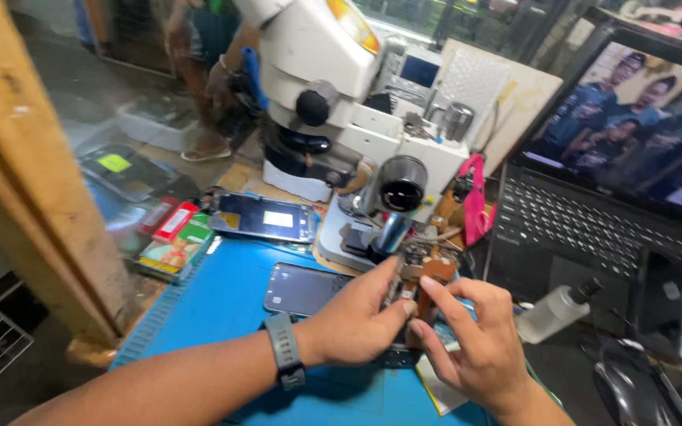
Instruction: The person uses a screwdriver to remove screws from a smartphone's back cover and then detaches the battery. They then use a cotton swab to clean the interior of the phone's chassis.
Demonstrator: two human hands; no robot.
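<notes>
Hands meet at lower centre: left hand (357,319) and right hand (475,343) both pinch what seems 1 small circuit board (416,272) over the blue mat (215,304).

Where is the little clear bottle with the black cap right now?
In the head view, the clear bottle lies tilted on the right side of the bench, just right of the person's right hand and in front of the open laptop.

Your laptop screen (641,130) glows upper right; a green-red flat package (174,248) lies left, dark phone screen (303,289) centre.
</notes>
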